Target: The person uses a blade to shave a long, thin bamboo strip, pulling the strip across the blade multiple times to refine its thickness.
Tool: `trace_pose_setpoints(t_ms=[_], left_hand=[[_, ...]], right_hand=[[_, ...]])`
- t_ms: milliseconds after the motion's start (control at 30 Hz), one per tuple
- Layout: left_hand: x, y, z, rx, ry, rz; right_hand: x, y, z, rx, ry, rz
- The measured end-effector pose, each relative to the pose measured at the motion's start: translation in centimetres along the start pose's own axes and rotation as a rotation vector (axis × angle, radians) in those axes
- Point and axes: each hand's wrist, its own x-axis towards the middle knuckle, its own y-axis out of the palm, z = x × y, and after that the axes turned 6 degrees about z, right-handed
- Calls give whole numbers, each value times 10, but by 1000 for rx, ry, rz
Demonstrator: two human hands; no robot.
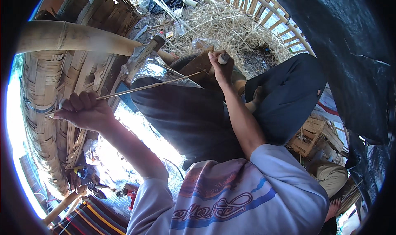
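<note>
My left hand (84,108) is out to the left, its fingers closed round one end of a thin, pale bamboo strip (142,87). From there the strip slants up and right over my knee to a brown flat piece (195,69), close to the other hand. My right hand (221,69) grips a tool by its handle (223,59), whose rounded, pale end sticks out of the fist. The tool's working end is hidden, and whether the brown piece belongs to it I cannot tell.
My crossed legs in dark trousers (181,111) fill the middle. Woven bamboo baskets (45,123) and a thick bamboo pole (82,37) stand at the left. Shavings (231,26) litter the ground ahead. Black plastic sheeting (342,49) hangs at the right; another person's leg (328,177) shows below it.
</note>
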Motion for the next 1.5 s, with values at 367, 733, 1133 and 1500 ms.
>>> trace_pose_setpoints(t_ms=[367, 733, 1133, 1500], left_hand=[[-20, -15, -9, 222, 100, -190], [-18, 7, -3, 316, 136, -316], [-24, 17, 1, 476, 204, -451], [-15, 14, 4, 557, 219, -559]], right_hand=[[8, -14, -15, 45, 199, 75], [16, -10, 25, 346, 93, -144], [5, -10, -10, 46, 107, -97], [12, -3, 24, 14, -119, -19]])
